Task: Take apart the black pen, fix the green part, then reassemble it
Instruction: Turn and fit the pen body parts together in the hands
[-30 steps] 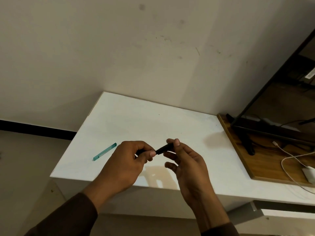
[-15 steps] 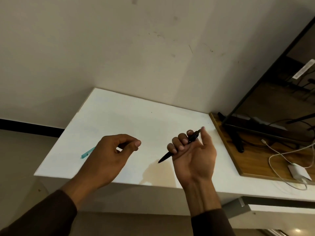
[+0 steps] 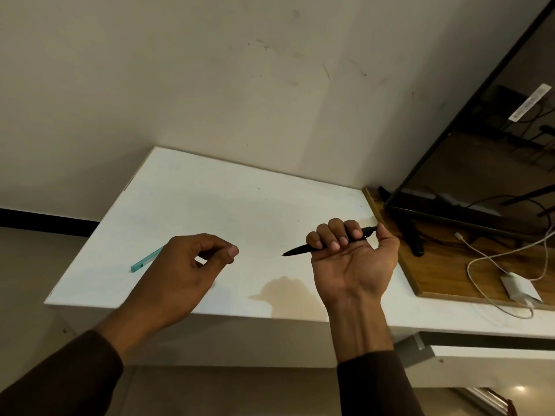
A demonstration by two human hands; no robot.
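Note:
The black pen [image 3: 297, 250] is gripped in my right hand [image 3: 350, 259], palm up, fingers curled round its barrel and thumb near its rear end; its tip points left. My left hand [image 3: 186, 271] hovers over the white table [image 3: 240, 205], fingers loosely curled with thumb and forefinger apart, nothing visible in it. A green pen-like part [image 3: 144, 262] lies on the table at the left, its right end hidden behind my left hand.
A wooden board [image 3: 450, 265] lies at the table's right with a dark monitor [image 3: 480, 163] on a black stand. A white charger [image 3: 521, 288] and its cable rest on the board. A wall runs behind the table.
Both hands held the black pen together a second ago. They have since separated: my right hand carried the pen to the right and turned palm up, my left hand let go.

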